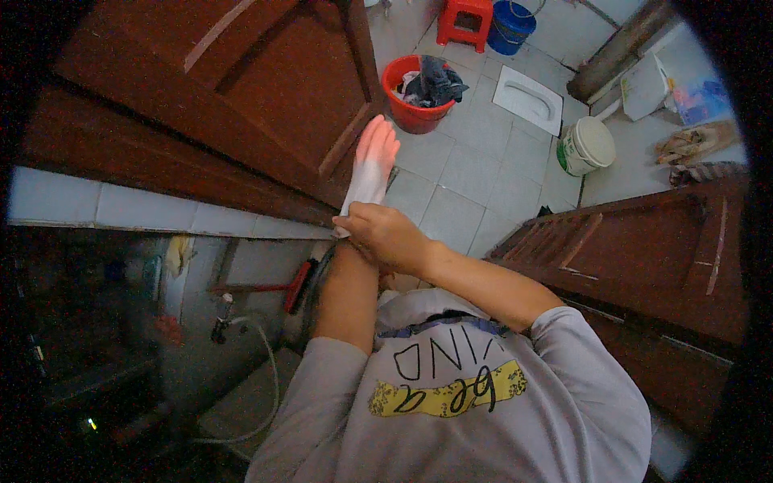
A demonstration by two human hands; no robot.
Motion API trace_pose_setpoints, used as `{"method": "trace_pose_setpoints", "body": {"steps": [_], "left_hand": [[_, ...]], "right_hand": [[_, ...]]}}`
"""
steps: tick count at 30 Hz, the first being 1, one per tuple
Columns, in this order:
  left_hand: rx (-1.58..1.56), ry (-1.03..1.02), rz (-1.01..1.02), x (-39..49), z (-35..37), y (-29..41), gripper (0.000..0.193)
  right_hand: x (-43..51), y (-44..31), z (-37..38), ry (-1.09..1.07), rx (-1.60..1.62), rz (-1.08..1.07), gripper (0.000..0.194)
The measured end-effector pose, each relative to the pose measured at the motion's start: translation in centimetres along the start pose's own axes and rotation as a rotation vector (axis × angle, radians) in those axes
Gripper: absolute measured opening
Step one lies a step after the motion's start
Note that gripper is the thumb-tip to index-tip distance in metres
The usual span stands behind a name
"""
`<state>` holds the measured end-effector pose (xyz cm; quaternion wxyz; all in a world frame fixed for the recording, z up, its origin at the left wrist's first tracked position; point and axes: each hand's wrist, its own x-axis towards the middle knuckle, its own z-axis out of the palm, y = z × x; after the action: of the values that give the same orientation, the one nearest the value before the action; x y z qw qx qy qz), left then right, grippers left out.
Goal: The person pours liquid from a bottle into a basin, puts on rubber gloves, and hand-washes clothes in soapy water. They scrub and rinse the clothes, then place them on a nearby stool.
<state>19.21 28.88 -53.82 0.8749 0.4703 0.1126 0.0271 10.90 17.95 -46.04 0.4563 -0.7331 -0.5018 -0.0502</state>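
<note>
A glove (367, 178), white over the palm and pink at the fingers, covers my left hand (375, 145). Its fingers stretch away from me, straight and nearly side by side, with nothing held. At the left wrist, my right hand (389, 235) grips the glove's cuff between thumb and fingers. The gloved fingertips lie near the edge of a brown wooden door (284, 90) in this view. Just beyond them stands a red plastic tub (416, 121) holding cloth items and a dark plastic bag.
Ahead are a red plastic stool (465, 24), a blue bucket (512, 29), a squat toilet (528, 99) and a lidded white bucket (587, 145). Another wooden door (652, 247) stands to my right. A pale hose (275, 362) hangs at the lower left.
</note>
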Motion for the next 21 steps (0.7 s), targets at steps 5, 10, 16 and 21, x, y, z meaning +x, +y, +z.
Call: {"method": "trace_pose_setpoints", "body": {"steps": [5,10,16,21], "left_hand": [[-0.317,-0.001,-0.055,1.8,-1.3,1.5,0.071],[-0.984,-0.08,0.057,2.5,-0.6,3.2,0.057],[-0.427,-0.076,0.133,3.4,1.1,4.4,0.062],[-0.444,0.092,-0.119,1.3,0.4,3.7,0.069]], "right_hand": [[-0.4,-1.2,-1.1,0.069,0.01,0.124,0.034],[-1.8,-0.2,0.3,0.398,-0.103,0.311,0.041],[-3.2,0.4,2.3,-0.169,0.107,0.531,0.022],[-2.6,-1.2,0.0,-0.361,0.055,0.581,0.023]]}}
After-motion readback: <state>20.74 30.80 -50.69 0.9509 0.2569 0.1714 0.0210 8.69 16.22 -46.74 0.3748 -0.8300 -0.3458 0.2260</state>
